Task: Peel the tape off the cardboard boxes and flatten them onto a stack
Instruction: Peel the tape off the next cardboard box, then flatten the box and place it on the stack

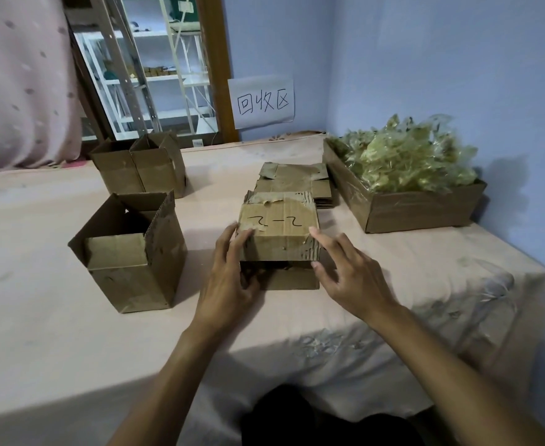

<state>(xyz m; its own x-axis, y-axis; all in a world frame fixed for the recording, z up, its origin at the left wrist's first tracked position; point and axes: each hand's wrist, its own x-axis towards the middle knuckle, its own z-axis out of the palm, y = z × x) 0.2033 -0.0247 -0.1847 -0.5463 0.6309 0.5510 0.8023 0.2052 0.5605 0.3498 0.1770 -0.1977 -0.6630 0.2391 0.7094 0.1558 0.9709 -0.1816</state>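
The left hand [229, 278] gripped the left side of the marked box [280, 243], fingers curled over its top edge. The right hand [353, 278] was spread, its forefinger touching the box's right edge. The box sat mid-table [39, 317]. The flattened stack [293, 181] lay at its 12 o'clock, an open box [129, 272] at 9, two more boxes [142, 169] at 10, and a tray [419, 210] of crumpled tape [406, 159] at 2.

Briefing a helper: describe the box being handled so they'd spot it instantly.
On the pink table, near its front edge, a cardboard box sits between the left hand and right hand. Unlike the open box left of it, it bears handwritten marks on top.
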